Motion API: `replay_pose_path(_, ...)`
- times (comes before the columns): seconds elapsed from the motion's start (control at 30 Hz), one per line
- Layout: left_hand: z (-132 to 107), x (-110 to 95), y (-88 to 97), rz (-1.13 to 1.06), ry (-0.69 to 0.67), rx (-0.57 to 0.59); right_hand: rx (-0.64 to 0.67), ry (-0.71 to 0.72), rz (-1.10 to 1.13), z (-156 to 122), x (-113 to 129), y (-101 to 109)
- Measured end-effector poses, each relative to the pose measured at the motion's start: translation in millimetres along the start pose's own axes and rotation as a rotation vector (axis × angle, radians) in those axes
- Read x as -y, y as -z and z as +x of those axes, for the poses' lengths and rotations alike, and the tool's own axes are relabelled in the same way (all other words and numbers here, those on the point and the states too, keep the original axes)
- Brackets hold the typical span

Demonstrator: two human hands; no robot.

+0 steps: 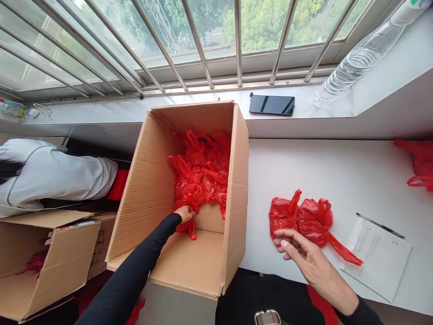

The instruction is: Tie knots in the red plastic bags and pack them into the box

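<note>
Under the barred window [221, 43], a bench [262, 180] adjoins an open cardboard box [237, 189] heaped with red bags [201, 178]; two red bundles [297, 219] lie on the bench. The left hand [185, 214] touches the heap's near edge — whether its grip pinches plastic, I cannot tell. Arranging bags seems the step in hand. The right hand [306, 255], grip loosely spread, is at the bundles — lifting one calls for closing it.

The box [238, 189] is brown, the bags [203, 180] inside it bright red. The bench [304, 164] is white, with more bright red bags [313, 216] towards its front edge and a red bundle [421, 162] by its far edge. The paper [379, 259] is white with rows of dark marks, the pen [380, 225] along its top edge black
</note>
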State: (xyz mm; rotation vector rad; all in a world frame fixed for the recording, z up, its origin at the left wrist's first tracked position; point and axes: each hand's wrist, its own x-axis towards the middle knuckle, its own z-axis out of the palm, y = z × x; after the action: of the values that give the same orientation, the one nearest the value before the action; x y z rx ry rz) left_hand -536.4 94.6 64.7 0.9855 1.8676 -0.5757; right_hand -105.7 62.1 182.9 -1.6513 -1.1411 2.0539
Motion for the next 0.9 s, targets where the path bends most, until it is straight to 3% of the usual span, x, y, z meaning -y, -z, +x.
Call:
replay_pose_path(0.17, 6, -4, 8.6, -0.017, -0.038, -0.054, -0.211, 0.057, -0.026, 29, -36, 21)
replay_pose_path(0.33, 0, -19, 17.4, -0.106, -0.03, -0.096, -0.519, 0.07, -0.325, 63, -89, 32)
replay_pose_path(0.53, -38, -53, 46.2, -0.399, -0.113, -0.229, -0.614, 0.149, -0.506, 86, -117, 21)
replay_pose_path(0.63, -77, -75, 59.7, -0.573, -0.221, -0.366, -0.598, 0.16, -0.493, 90, -115, 19)
replay_pose_path(0.73, -127, -94, 65.6, -0.821, -0.343, -0.416, -0.579, 0.172, -0.429, 81, -99, 22)
replay_pose_path(0.9, -200, -111, 70.0, -1.062, -0.486, -0.245, -0.527, 0.232, -0.28, 23, -31, 22)
